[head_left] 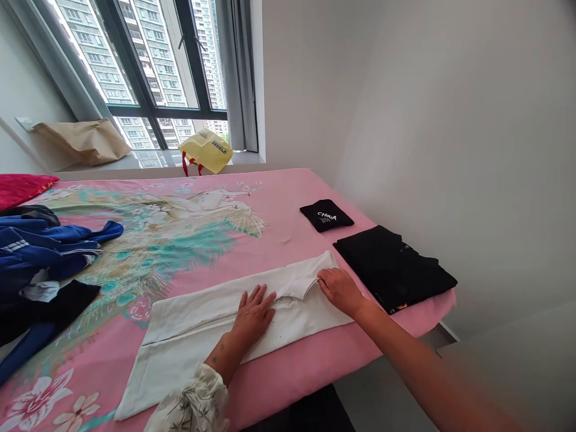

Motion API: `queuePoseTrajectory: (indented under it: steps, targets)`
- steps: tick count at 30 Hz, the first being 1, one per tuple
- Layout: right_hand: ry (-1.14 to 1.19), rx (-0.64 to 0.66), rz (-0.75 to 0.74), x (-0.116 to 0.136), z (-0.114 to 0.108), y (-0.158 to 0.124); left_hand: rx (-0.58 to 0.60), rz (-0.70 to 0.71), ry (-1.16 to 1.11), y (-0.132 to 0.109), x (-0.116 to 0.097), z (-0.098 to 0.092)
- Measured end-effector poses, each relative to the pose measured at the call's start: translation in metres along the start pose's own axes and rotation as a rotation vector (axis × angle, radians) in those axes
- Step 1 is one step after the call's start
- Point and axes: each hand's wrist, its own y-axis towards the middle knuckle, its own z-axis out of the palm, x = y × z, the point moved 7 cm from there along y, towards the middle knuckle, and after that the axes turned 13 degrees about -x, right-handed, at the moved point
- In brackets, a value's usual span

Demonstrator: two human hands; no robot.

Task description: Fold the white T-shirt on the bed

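Note:
A pair of white trousers (189, 342) lies stretched out across the near side of the bed, its two legs side by side with the hems at the left. My left hand (255, 315) rests flat on the trousers near their middle, fingers spread over the cloth. At the right end, my right hand (339, 291) has its fingers closed on a raised fold of the white cloth. Small dark specks show on the fabric between the hands. Part of the right end is hidden under my right hand and forearm.
Folded black clothes (391, 264) lie at the bed's right edge, beyond them a small folded black garment (326, 215) with white lettering. Blue and black clothes (40, 258) are heaped at the left. A yellow bag (207, 150) and brown paper bag (85, 141) sit by the window.

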Motion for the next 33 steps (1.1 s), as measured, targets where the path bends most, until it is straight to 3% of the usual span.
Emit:
queuePoseTrajectory:
  steps: [5, 11, 13, 17, 20, 23, 25, 29, 31, 33]
  targets:
    - [0.017, 0.129, -0.06, 0.001, 0.01, -0.012, 0.005, 0.088, 0.005, -0.009, 0.004, 0.006]
    - [-0.002, 0.128, 0.007, -0.007, 0.025, -0.023, 0.009, 0.044, 0.02, -0.007, 0.001, 0.004]
    - [0.001, 0.098, 0.046, -0.01, 0.02, -0.02, -0.036, 0.029, -0.001, -0.003, -0.01, 0.001]
    - [0.029, 0.009, 0.065, -0.004, 0.0, -0.003, -0.16, 0.052, -0.087, 0.014, -0.051, 0.001]
    - [0.071, -0.024, 0.04, 0.006, -0.014, 0.014, -0.251, -0.089, -0.135, 0.035, -0.071, 0.004]
    - [0.14, -0.046, 0.035, 0.01, -0.024, 0.027, -0.212, -0.284, -0.147, 0.052, -0.072, 0.01]
    - [0.236, -0.083, 0.057, 0.006, -0.029, 0.03, -0.162, -0.329, -0.152, 0.062, -0.067, 0.009]
    - [0.511, -0.273, 0.305, -0.034, -0.03, 0.017, -0.057, -0.249, -0.202, 0.075, -0.054, 0.001]
    - [0.682, -0.304, 0.604, -0.067, -0.014, 0.0, 0.002, -0.173, -0.234, 0.077, -0.051, -0.001]
    - [0.828, -0.234, 0.907, -0.092, 0.012, -0.021, 0.052, -0.091, -0.252, 0.075, -0.052, -0.002]
